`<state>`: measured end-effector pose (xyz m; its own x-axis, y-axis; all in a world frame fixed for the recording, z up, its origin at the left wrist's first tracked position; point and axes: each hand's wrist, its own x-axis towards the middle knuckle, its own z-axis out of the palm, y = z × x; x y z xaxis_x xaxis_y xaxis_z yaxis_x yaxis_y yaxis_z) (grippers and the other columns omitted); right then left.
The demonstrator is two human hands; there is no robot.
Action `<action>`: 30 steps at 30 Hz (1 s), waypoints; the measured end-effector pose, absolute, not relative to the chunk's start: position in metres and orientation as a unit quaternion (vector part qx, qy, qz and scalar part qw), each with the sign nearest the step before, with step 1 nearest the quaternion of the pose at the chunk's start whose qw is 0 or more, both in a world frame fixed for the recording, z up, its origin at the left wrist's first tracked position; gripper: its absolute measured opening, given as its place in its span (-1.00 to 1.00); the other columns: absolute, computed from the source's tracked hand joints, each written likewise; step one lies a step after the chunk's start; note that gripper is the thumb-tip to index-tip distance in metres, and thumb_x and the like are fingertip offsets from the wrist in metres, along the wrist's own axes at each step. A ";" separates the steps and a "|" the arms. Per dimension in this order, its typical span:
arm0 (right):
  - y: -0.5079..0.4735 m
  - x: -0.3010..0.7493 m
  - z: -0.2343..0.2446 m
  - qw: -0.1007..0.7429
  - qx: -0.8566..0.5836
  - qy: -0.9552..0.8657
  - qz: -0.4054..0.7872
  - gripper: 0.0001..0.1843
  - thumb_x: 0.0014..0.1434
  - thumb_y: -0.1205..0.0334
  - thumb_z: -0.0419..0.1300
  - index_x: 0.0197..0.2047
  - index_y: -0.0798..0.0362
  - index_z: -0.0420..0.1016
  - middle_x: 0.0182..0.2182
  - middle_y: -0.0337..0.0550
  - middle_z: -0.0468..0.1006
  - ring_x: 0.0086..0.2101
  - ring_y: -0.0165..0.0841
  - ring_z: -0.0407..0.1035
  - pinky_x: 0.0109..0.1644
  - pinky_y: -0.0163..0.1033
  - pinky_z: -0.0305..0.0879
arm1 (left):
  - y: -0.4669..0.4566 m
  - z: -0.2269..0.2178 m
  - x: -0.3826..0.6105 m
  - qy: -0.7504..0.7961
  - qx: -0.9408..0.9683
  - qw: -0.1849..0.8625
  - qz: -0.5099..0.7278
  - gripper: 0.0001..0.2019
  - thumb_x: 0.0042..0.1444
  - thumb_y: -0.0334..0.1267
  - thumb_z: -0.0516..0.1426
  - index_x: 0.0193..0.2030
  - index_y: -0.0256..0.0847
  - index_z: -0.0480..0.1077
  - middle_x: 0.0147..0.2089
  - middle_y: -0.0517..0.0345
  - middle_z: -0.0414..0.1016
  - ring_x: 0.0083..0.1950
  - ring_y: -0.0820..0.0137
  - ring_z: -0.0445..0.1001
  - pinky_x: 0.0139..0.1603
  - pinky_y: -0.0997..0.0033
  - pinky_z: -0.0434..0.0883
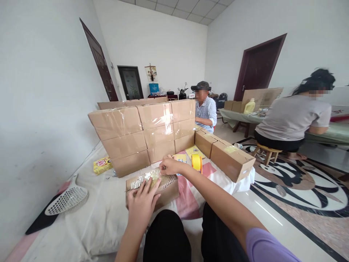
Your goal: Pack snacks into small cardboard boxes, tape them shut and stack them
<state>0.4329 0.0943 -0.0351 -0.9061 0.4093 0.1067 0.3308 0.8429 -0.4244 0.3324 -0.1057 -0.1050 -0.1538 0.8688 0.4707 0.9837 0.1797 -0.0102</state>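
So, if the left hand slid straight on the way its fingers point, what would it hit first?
Probably the bare right hand, just beyond the left hand, at the taped brown cardboard box; depth is unclear.

Matt cardboard box (167, 195), glossy plastic tape (144, 175)

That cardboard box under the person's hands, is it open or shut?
Shut: the box shows a flat top with no flap raised, clear tape across it, and the left hand spread on top.

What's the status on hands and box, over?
Left hand spread on box. Right hand curled at tape on its top. Stacked boxes just beyond; yellow roll off right.
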 end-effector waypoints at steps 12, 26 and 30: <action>0.093 0.427 -0.027 0.108 -0.211 -0.951 0.199 -0.85 0.06 0.22 0.41 -0.47 0.07 0.59 -0.45 -0.26 0.48 -0.21 -0.30 0.32 -0.09 -0.26 0.18 | -0.089 -0.095 0.327 -0.760 -0.613 0.169 -0.135 -0.50 0.32 -0.22 0.05 0.38 0.17 0.31 0.23 -0.04 0.55 0.07 0.06 0.59 0.13 -0.12 0.29; 0.087 0.445 -0.033 0.296 -0.168 -0.831 0.439 -0.79 0.26 0.25 0.24 -0.40 0.08 0.38 -0.48 -0.30 0.51 -0.41 -0.44 0.37 -0.27 -0.35 0.25 | -0.093 -0.090 0.332 -0.790 -0.545 0.127 -0.249 -0.46 0.36 -0.07 -0.05 0.41 -0.16 0.27 0.23 -0.15 0.56 0.25 0.06 0.49 0.26 -0.06 0.20; 0.094 0.452 -0.022 0.290 -0.166 -0.822 0.461 -0.74 0.36 0.11 0.12 -0.34 0.05 0.30 -0.48 -0.26 0.52 -0.44 -0.44 0.36 -0.34 -0.35 0.26 | -0.094 -0.093 0.334 -0.772 -0.556 0.155 -0.266 -0.50 0.37 -0.10 -0.04 0.37 -0.15 0.33 0.22 -0.15 0.56 0.28 0.07 0.47 0.30 -0.07 0.16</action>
<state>0.4521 0.0935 -0.0223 -0.7762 0.5407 0.3242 0.0060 0.5206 -0.8538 0.3339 -0.0941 -0.0933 -0.3345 0.7754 0.5356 0.9407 0.2405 0.2392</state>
